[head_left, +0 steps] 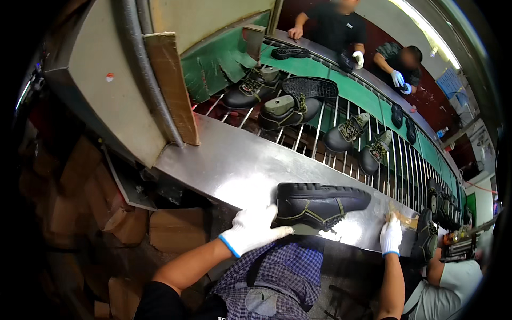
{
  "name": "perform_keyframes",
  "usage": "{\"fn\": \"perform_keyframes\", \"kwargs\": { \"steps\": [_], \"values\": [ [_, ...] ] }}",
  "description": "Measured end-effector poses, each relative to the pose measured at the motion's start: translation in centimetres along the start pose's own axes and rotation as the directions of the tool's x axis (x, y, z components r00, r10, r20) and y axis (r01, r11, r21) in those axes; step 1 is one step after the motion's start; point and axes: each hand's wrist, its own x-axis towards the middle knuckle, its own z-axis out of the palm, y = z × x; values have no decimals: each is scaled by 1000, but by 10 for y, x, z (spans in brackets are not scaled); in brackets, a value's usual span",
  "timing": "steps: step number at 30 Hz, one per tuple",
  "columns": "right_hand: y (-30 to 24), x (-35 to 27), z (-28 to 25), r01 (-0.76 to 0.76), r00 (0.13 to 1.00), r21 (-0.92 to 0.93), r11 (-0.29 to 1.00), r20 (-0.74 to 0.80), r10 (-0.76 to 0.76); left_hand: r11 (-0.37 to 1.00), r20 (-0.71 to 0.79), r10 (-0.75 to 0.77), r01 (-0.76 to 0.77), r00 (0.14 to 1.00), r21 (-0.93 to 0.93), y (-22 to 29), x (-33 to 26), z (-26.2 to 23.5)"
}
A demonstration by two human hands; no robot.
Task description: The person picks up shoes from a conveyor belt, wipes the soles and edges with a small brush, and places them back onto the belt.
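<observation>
A black shoe (320, 205) with yellow stitching is upside down over the metal ledge, its ridged sole facing up and its toe to the right. My left hand (256, 229), in a white glove with a blue cuff, grips it at the heel end, thumb beside the pale green last (305, 230) in its opening. Farther right, my right hand (392, 236), gloved alike, has its fingers together at a tan patch (405, 220) on the ledge. What those fingers hold, if anything, is too small to make out.
Beyond the metal ledge (213, 152), several lasted shoes (288, 113) and a loose sole (312, 87) lie on a rod conveyor (298, 133). Two people work across a green belt (378, 106). Another person (453, 282) sits at right. Cardboard boxes (178, 229) stand lower left.
</observation>
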Motion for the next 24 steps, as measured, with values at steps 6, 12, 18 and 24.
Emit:
{"fn": "perform_keyframes", "kwargs": {
  "steps": [6,12,18,24],
  "values": [
    [-117,-30,-139,253,963,550,796,-66,-260,873,-474,487,-419,734,247,16,6,-23],
    [-196,-34,-188,553,813,245,796,50,-580,881,98,358,-370,929,296,57,70,-57],
    [-211,-16,-152,-567,371,667,484,731,-572,899,75,356,-363,931,246,50,79,-59],
    [-230,-27,-187,473,695,543,694,253,-673,865,28,462,-457,886,207,43,81,-48]
  ]
}}
